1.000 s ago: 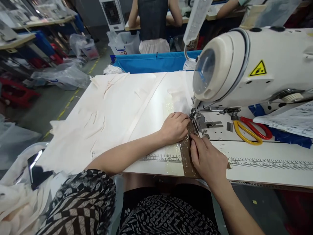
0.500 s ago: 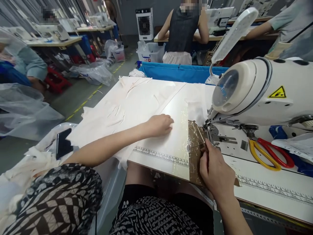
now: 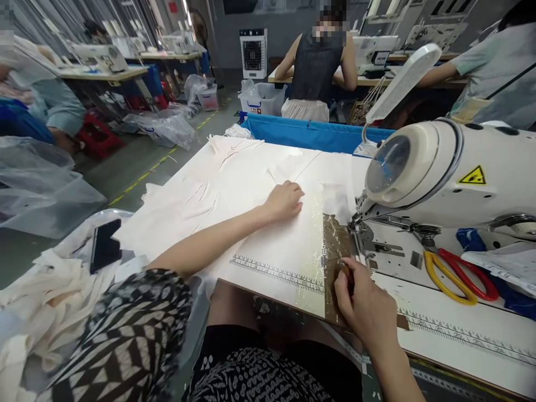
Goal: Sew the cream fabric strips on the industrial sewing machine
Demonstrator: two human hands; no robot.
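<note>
My left hand [image 3: 285, 200] rests palm down on the white table [image 3: 268, 234], its fingers curled together at the edge of a small pale fabric piece [image 3: 287, 166]; whether it pinches anything is hidden. My right hand [image 3: 365, 298] is closed around a small thin tool [image 3: 347, 269] over the brown taped strip [image 3: 333, 245]. Just beyond that hand stands the sewing machine [image 3: 422, 162], with a pale cloth [image 3: 337, 201] lying left of its needle area. More pale fabric [image 3: 180, 209] is spread on the table's left side.
Yellow and red-handled scissors [image 3: 450, 279] lie right of my right hand. A dark phone [image 3: 105, 245] lies on fabric scraps at the left. A blue cloth bin [image 3: 310, 133] borders the table's far edge. Several people work at machines beyond.
My left hand has moved slightly away from me, towards the small fabric piece. My right hand has drawn back from the needle area, and the thin tool now shows less. The view has tilted up slightly.
</note>
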